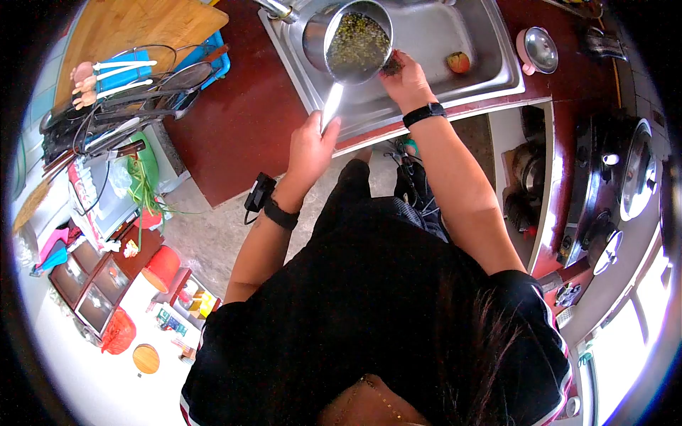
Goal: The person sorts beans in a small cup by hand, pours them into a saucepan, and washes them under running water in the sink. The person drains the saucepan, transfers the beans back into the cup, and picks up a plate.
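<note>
Pot over sink, handle running back to left hand, grip clamped on it; right hand nearer the rim, right side, grip pinched on dark bits.

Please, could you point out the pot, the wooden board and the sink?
Pot (317, 38), head view: its outer metal wall.
Wooden board (135, 30), head view: its flat face.
Sink (428, 44), head view: a bare part of the basin floor.
</note>
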Available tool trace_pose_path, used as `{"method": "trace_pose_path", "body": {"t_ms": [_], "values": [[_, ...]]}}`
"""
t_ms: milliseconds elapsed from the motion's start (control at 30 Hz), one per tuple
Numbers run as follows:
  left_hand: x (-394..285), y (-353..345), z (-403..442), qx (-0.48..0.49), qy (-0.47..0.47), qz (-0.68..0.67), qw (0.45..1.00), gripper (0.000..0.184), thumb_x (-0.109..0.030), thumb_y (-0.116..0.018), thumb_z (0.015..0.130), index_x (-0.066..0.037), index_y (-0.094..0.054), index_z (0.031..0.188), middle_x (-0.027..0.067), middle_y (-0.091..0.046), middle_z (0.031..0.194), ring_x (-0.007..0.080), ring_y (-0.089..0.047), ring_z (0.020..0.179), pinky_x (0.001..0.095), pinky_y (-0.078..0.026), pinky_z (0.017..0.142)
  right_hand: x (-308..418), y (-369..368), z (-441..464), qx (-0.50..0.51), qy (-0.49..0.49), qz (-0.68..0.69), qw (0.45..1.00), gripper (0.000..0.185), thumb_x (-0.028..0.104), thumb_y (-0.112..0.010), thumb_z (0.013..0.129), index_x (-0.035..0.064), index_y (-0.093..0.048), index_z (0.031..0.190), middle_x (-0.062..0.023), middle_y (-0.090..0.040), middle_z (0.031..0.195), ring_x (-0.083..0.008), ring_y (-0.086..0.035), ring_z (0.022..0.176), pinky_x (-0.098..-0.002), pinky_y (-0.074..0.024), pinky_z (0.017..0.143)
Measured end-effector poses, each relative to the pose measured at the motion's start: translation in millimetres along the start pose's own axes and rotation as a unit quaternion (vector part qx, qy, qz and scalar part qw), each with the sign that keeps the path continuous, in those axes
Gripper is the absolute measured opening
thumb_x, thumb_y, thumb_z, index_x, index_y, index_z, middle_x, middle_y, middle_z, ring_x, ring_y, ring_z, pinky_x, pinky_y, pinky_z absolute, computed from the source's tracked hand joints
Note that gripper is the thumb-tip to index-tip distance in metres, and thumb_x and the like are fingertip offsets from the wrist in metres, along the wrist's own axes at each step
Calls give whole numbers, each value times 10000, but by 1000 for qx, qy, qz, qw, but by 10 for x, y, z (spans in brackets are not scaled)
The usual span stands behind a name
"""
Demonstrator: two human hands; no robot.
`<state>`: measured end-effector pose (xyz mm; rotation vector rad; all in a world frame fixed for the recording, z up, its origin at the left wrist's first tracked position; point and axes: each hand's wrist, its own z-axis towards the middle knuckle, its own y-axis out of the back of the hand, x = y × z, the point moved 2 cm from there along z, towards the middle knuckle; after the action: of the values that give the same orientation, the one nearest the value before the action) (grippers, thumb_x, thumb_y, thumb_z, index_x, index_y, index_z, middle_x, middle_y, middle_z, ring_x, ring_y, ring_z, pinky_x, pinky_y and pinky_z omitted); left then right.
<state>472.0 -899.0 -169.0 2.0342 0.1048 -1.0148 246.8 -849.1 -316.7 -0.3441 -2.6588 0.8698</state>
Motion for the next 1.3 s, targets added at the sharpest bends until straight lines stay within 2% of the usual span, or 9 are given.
{"method": "trace_pose_path", "body": {"t_ms": [267,567,767,1300], "values": [[30,-16,-3,-11,-14,6,1000,314,-295,-649,954,9,-583,913,263,-637,747,457,-647,712,501,-490,598,-7,-20,-25,26,-11,16,999,181,122,-466,1032,24,-617,1052,-85,-663,1028,-251,-614,986,-420,-508,911],[32,-16,-3,-18,-25,14,999,319,-300,-652,952,8,-574,916,262,-631,726,465,-641,699,523,-484,596,-13,16,3,27,-8,10,1000,199,127,-431,1053,25,-601,1078,-72,-657,1036,-238,-611,944,-398,-506,851],[1,3,-5,-13,-15,24,1000,331,-315,-643,957,9,-580,929,260,-635,719,464,-643,698,529,-485,600,-11,8,-4,22,-21,40,999,220,147,-403,1071,32,-588,1106,-73,-656,1043,-230,-613,975,-403,-508,877],[-45,14,-41,-26,-39,36,998,307,-298,-658,953,-5,-573,923,246,-633,701,459,-636,669,532,-478,577,-29,34,29,30,-24,29,999,205,174,-444,1063,64,-617,1061,-53,-672,1001,-229,-619,944,-397,-505,830]]}}
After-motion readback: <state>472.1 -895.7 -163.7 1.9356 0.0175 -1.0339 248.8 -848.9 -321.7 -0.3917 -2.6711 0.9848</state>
